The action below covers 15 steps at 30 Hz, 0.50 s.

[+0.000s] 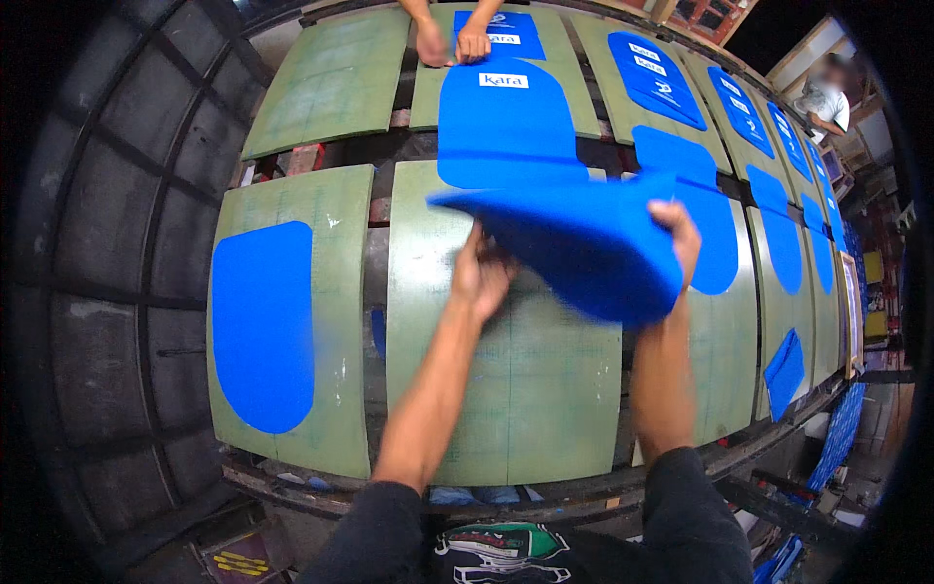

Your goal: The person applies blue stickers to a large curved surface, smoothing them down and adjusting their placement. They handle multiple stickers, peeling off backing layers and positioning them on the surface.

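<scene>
A blue fabric panel (584, 248) with a rounded end hangs, blurred and partly folded, above the green board (503, 394) before me. My right hand (678, 230) grips its right side. At its lower left edge is my left hand (481, 281), its fingertips partly hidden by the cloth. Beyond, another blue panel (503, 128) with a white printed patch lies across the far board and the gap. Another person's hands (473, 42) touch its far end, beside a printed blue piece (533, 44).
A plain blue panel (263, 328) lies on the left board (339, 409). Printed blue panels (657, 84) continue along the boards to the right. A folded blue piece (784, 376) sits near the front edge. Another person (824, 98) stands at the far right, near a wooden-framed screen (850, 314).
</scene>
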{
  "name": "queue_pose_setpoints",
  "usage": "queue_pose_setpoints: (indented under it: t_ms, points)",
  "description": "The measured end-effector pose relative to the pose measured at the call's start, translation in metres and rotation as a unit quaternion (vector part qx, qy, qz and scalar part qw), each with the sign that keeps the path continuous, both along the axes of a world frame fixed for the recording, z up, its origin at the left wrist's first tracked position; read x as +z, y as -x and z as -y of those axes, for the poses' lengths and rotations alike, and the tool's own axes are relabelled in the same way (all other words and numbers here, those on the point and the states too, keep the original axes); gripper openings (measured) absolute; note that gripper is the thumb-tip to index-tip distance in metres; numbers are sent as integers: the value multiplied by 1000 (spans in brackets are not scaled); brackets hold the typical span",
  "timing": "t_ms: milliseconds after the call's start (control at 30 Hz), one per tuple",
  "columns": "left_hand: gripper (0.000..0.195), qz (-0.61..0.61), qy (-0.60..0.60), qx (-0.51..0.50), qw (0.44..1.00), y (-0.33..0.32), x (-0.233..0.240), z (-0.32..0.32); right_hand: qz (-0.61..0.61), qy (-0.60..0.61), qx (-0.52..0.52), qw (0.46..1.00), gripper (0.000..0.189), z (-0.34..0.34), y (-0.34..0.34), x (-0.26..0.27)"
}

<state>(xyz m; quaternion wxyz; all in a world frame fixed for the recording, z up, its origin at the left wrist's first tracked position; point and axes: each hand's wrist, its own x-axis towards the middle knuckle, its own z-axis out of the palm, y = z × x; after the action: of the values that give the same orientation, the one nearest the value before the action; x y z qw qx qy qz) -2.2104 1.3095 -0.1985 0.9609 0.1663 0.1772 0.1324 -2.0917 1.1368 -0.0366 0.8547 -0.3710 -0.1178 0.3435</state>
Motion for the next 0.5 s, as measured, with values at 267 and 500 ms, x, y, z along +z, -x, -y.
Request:
queue_pose_setpoints:
  t_ms: [267,500]
  points:
    - [27,26,-354,107,929,-50,117,-146,156,22,-34,987,31,-47,-115,30]
    - [25,-195,-394,97,893,-41,20,-128,80,178,-102,976,28,-43,-119,-126]
